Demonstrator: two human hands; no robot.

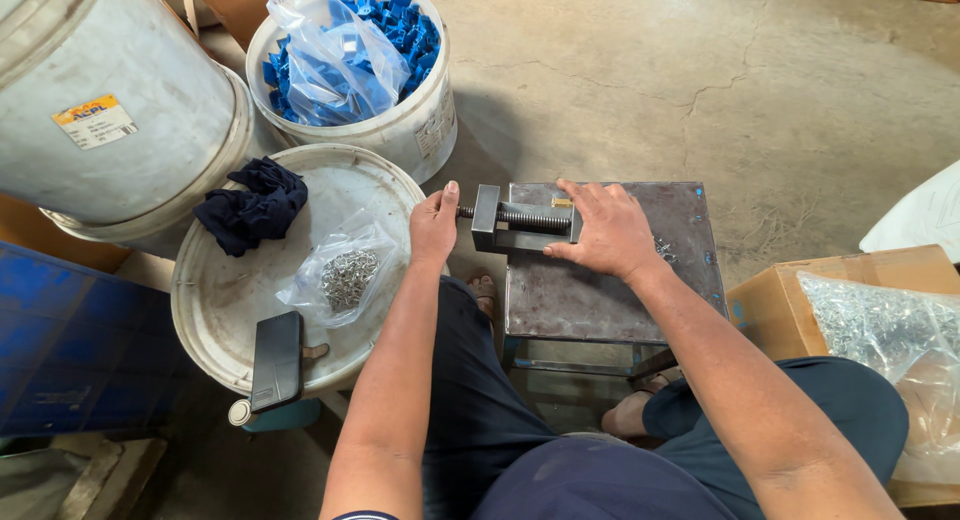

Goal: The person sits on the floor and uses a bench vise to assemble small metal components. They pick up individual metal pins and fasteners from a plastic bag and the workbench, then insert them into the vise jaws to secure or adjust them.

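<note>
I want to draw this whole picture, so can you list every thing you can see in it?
Small vise: one, grey metal, on the stand.
Metal stand: one, dark, in the middle.
Bucket of plastic pieces: one, white with blue pieces, top.
Big drum: one, white, top left.
Round lid: one, white, left.
Cloth: one, dark blue, on the lid.
Bag of metal bits: one, clear, on the lid.
Phone: one, black, lid's edge.
Cardboard box: one, brown, right.
Left hand: at the vise's screw end.
Right hand: on the vise.
</note>
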